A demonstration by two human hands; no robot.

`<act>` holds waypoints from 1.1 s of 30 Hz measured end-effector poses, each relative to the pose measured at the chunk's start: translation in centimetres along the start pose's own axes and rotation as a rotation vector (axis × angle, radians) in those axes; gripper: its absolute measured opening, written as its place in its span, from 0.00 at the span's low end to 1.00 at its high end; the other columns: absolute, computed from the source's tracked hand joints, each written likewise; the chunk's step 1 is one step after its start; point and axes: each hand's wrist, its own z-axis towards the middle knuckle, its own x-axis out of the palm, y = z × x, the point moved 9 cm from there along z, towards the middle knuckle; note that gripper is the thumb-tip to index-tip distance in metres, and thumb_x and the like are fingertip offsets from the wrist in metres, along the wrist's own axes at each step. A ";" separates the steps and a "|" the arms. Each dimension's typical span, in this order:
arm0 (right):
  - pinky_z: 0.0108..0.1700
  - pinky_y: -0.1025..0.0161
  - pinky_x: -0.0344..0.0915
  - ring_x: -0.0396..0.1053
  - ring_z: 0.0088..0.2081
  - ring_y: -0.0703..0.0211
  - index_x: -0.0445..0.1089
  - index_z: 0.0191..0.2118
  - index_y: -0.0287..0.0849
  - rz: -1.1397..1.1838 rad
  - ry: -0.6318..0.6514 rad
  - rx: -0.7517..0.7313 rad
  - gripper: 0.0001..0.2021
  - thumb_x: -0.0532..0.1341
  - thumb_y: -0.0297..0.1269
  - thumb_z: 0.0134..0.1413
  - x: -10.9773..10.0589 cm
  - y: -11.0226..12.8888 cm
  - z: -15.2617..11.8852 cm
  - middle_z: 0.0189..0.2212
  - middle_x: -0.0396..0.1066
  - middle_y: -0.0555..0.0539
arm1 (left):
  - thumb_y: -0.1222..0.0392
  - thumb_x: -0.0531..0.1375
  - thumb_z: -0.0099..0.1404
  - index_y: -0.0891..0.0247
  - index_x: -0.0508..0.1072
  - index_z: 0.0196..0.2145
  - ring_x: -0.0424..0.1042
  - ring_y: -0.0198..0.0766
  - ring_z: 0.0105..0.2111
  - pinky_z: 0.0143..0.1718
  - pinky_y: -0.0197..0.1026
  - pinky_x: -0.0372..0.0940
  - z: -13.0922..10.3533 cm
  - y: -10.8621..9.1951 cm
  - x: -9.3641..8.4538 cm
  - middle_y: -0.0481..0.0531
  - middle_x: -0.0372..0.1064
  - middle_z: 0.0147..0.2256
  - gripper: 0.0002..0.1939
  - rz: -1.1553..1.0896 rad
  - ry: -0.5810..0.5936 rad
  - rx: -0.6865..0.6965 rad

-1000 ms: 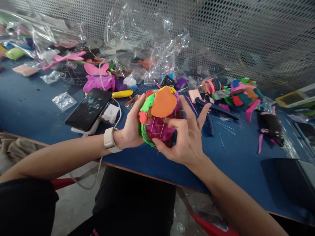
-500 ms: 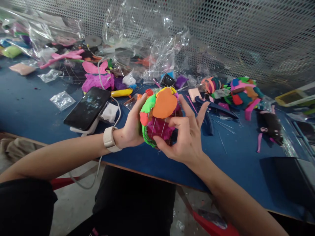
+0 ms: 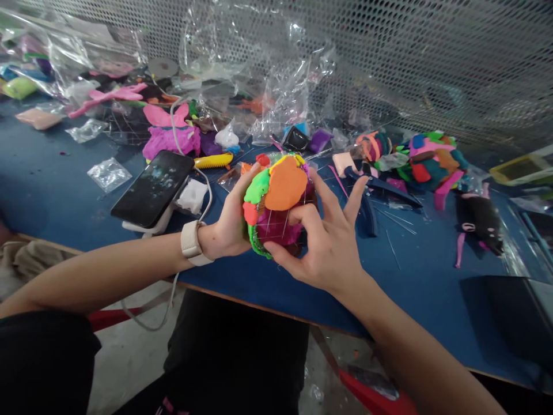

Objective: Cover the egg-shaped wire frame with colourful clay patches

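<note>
Over the table's front edge, a rounded wire-mesh model (image 3: 258,193) is partly covered in green, red, yellow and orange modelling clay. A large flat orange clay patch (image 3: 286,183) covers its upper front. Below that patch, bare wires show with magenta clay behind them. My left hand (image 3: 231,227) wraps the model's left side, its fingers mostly hidden behind. My right hand (image 3: 330,245) bends its thumb and index finger onto the bare mesh at the front. Another right finger reaches the model's right edge, and the outer fingers stick out. Whether a small piece sits under the right fingertips is hidden.
A phone (image 3: 153,189) rests on a white block with a cable at left. Behind are a yellow cutter (image 3: 213,161), clear plastic bags (image 3: 276,75) and a purple-and-pink clay figure (image 3: 171,138). Blue-handled pliers (image 3: 367,213), loose wires and a black clay figure (image 3: 478,218) lie to the right.
The model and both hands have shifted very slightly left. My right thumb and index finger remain at the mesh, also a little further left.
</note>
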 end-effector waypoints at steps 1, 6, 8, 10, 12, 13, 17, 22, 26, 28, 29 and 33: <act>0.84 0.08 0.32 0.66 0.80 0.19 0.70 0.47 0.48 0.001 0.005 0.001 0.22 0.66 0.63 0.74 0.1 0.0 0.0 0.63 0.82 0.31 | 0.56 0.49 0.88 0.60 0.83 0.59 0.87 0.51 0.63 0.65 0.46 0.80 0.0 0.0 -0.1 0.48 0.90 0.51 0.22 0.016 -0.003 0.009; 0.84 0.07 0.36 0.69 0.78 0.19 0.71 0.45 0.49 0.058 -0.040 0.021 0.21 0.66 0.63 0.74 -0.6 0.0 0.0 0.63 0.83 0.33 | 0.56 0.51 0.87 0.59 0.83 0.59 0.87 0.53 0.63 0.65 0.49 0.81 0.3 0.0 -0.4 0.47 0.90 0.50 0.21 0.027 0.014 0.035; 0.85 0.09 0.37 0.71 0.78 0.20 0.70 0.44 0.50 0.088 -0.069 0.031 0.20 0.66 0.62 0.74 -1.0 0.0 0.2 0.62 0.83 0.34 | 0.54 0.52 0.87 0.59 0.83 0.61 0.87 0.54 0.63 0.66 0.50 0.80 0.4 0.2 -0.5 0.47 0.90 0.51 0.21 0.019 0.036 0.013; 0.86 0.12 0.35 0.72 0.77 0.22 0.68 0.46 0.51 0.140 -0.116 0.011 0.19 0.65 0.61 0.76 -1.7 0.4 0.3 0.60 0.85 0.36 | 0.54 0.53 0.87 0.59 0.83 0.63 0.87 0.54 0.63 0.67 0.51 0.80 0.4 0.4 -0.6 0.47 0.90 0.52 0.21 0.017 0.050 -0.015; 0.87 0.14 0.33 0.74 0.76 0.24 0.68 0.47 0.50 0.177 -0.152 -0.019 0.17 0.65 0.59 0.77 -2.1 0.9 0.4 0.59 0.86 0.35 | 0.56 0.53 0.86 0.59 0.83 0.63 0.86 0.54 0.64 0.67 0.50 0.79 0.4 0.6 -0.6 0.48 0.90 0.53 0.21 0.014 0.054 -0.024; 0.88 0.15 0.33 0.74 0.76 0.23 0.68 0.46 0.50 0.178 -0.172 -0.030 0.17 0.67 0.58 0.76 -2.3 1.1 0.5 0.58 0.86 0.35 | 0.56 0.52 0.87 0.59 0.83 0.63 0.86 0.54 0.64 0.67 0.50 0.79 0.4 0.5 -0.6 0.48 0.90 0.53 0.21 0.009 0.053 -0.016; 0.85 0.14 0.43 0.82 0.67 0.26 0.71 0.45 0.50 0.127 -0.317 -0.072 0.13 0.70 0.51 0.73 -3.6 1.4 0.3 0.47 0.89 0.42 | 0.52 0.47 0.89 0.62 0.84 0.59 0.85 0.53 0.66 0.69 0.49 0.76 0.1 0.3 0.0 0.48 0.89 0.53 0.26 -0.008 0.067 -0.012; 0.47 0.47 0.80 0.82 0.37 0.49 0.68 0.43 0.52 0.140 -0.346 -0.185 0.11 0.72 0.44 0.70 -4.4 2.2 -0.1 0.42 0.90 0.50 | 0.56 0.53 0.88 0.63 0.81 0.47 0.83 0.53 0.67 0.71 0.48 0.75 -0.3 -0.1 0.1 0.50 0.89 0.52 0.18 -0.030 0.035 -0.009; 0.32 0.59 0.72 0.79 0.31 0.60 0.69 0.40 0.49 0.157 -0.140 -0.240 0.10 0.69 0.41 0.73 -3.5 3.2 0.4 0.49 0.91 0.46 | 0.57 0.60 0.85 0.60 0.78 0.40 0.81 0.54 0.70 0.69 0.45 0.77 0.0 -0.4 -0.4 0.50 0.89 0.51 0.13 -0.032 -0.003 0.058; 0.29 0.59 0.68 0.77 0.29 0.61 0.71 0.39 0.47 0.137 -0.041 -0.234 0.11 0.67 0.44 0.76 -2.9 3.4 0.5 0.49 0.90 0.45 | 0.55 0.62 0.84 0.59 0.80 0.41 0.80 0.55 0.71 0.68 0.45 0.79 0.1 -0.3 -0.5 0.51 0.89 0.51 0.12 -0.022 0.000 0.068; 0.27 0.59 0.66 0.75 0.27 0.62 0.72 0.39 0.46 0.131 -0.006 -0.228 0.12 0.66 0.45 0.77 -2.6 3.4 0.6 0.47 0.90 0.45 | 0.54 0.61 0.84 0.58 0.81 0.43 0.80 0.56 0.71 0.68 0.45 0.79 0.2 -0.1 -0.5 0.52 0.89 0.52 0.12 -0.019 0.011 0.052; 0.27 0.60 0.64 0.73 0.27 0.63 0.76 0.38 0.45 0.162 0.044 -0.195 0.15 0.66 0.47 0.78 -2.0 3.3 0.6 0.41 0.88 0.47 | 0.50 0.56 0.86 0.58 0.84 0.57 0.82 0.57 0.69 0.67 0.49 0.80 0.0 1.0 0.0 0.55 0.89 0.52 0.18 -0.021 0.063 -0.054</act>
